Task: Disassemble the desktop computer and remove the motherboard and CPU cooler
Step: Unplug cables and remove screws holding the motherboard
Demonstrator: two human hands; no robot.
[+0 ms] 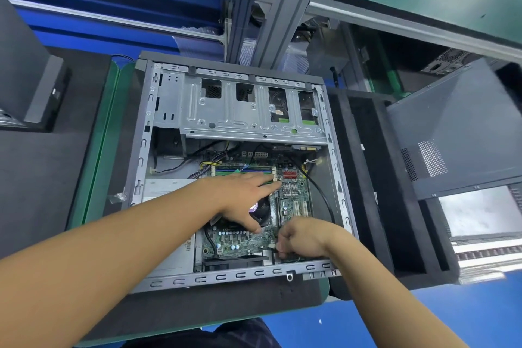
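Head view: bracing the CPU cooler with a flat, spread left grip while pinching a white connector in the right grip, likely for unplugging.

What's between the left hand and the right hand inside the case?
Head view: the CPU cooler, partly under the left hand, then a strip of motherboard up to the right hand, which pinches a small white part.

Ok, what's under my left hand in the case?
The black CPU cooler fan, partly showing below the left hand, on the green motherboard. The rest of the cooler is covered.
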